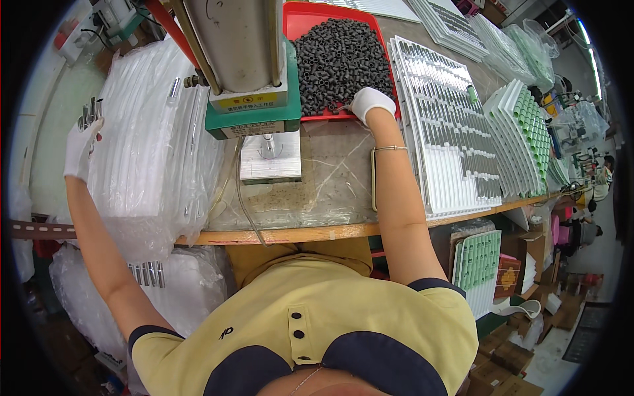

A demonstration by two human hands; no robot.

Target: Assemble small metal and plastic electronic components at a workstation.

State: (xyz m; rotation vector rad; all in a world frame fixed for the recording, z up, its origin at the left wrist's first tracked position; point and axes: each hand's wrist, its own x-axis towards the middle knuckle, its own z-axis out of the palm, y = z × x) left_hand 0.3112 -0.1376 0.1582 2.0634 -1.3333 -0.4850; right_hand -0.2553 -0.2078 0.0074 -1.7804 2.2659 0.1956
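White-gloved left hand (79, 146), out at far left, fingers closed round a few shiny metal tubes (90, 113) that stick up past the fingertips. Right hand (374, 104), also gloved, reaches over the near right side of a red tray (294, 18), at the edge of a heap of small black hollow cylinders (343, 63); fingertips partly hidden, can't tell whether they pinch a piece.

Black cylinders fill most of the tray. Between the hands, a press with a grey column (238, 43) and green block (214, 122); below it, a metal base (264, 168) with an upright pin (269, 148). Beside the left hand, a white stack (132, 152) in clear plastic, a few more tubes lying on it. Right of the tray, a white rack (452, 181) with rows of tubes, its near left corner bare; past that, green-and-white racks (528, 142) leaning together.

All this sits on a table (323, 204) with a wooden front edge. Lower down: another wrapped bundle (188, 284) at left, a green-and-white panel (477, 264) at right, cardboard boxes (512, 356) on the floor.
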